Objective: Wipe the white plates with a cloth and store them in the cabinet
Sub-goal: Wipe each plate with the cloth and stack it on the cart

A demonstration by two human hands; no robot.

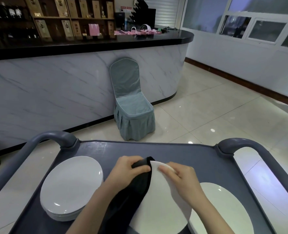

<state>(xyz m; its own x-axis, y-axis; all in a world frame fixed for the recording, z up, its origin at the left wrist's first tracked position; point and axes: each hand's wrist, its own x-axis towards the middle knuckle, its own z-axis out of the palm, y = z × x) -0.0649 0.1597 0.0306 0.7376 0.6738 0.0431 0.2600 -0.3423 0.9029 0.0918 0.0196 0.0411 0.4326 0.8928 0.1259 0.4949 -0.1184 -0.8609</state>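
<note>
Low at centre frame, the left hand [131, 168] pinches the dark cloth [131, 191] over the far rim of the tilted white plate [163, 205] while the right hand [178, 174] curls its fingers round that rim, steadying it for wiping.

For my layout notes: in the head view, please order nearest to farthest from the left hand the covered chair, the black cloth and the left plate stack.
1. Black cloth, gripped by the left hand.
2. Plate stack, on the cart's left.
3. Covered chair, on the floor beyond.
</note>
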